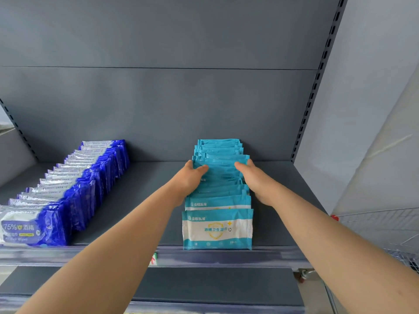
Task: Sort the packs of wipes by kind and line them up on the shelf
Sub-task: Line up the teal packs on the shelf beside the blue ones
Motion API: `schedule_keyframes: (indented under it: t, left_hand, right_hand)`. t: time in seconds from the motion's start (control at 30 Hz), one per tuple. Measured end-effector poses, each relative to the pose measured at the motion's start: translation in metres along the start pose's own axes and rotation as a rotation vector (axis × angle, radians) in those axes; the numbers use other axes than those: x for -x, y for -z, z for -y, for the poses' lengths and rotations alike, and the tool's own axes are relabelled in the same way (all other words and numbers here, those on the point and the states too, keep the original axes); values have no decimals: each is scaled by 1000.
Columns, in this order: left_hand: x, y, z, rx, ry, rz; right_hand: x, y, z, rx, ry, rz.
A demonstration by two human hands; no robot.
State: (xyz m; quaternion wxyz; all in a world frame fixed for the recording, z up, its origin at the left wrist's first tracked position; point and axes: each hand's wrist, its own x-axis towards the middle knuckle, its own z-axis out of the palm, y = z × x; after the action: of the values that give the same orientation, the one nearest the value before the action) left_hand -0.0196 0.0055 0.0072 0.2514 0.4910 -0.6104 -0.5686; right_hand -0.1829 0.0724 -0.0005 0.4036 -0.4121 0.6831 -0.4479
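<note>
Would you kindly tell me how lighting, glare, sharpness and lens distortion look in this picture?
Head view: soft, even light, no hard shadows; glossy highlights on the dark blue packs; the front teal pack shows sharp print, while the shelf's front strip looks smeared; the wide-angle lens slants the slotted upright at the right.

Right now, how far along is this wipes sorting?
Looks mostly done: dark blue packs stand in one row on the shelf, teal packs in another. In hand: the left hand and right hand press the teal row, likely straightening it. Little seems left: no loose packs in view.
</note>
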Motion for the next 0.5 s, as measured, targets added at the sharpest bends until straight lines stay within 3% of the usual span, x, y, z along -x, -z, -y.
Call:
schedule_keyframes:
  t: [0.13, 0.33, 0.5]
  left_hand:
    - [-5, -4, 5, 32, 17, 50]
    - [-32, 7, -4, -207, -40, -142]
    - [-56, 4, -7, -83, 19, -71]
  right_hand:
    - [-14, 0, -1, -97, -63, 115]
    - [-23, 15, 7, 69, -42, 8]
    - [-47, 5, 9, 31, -85, -7]
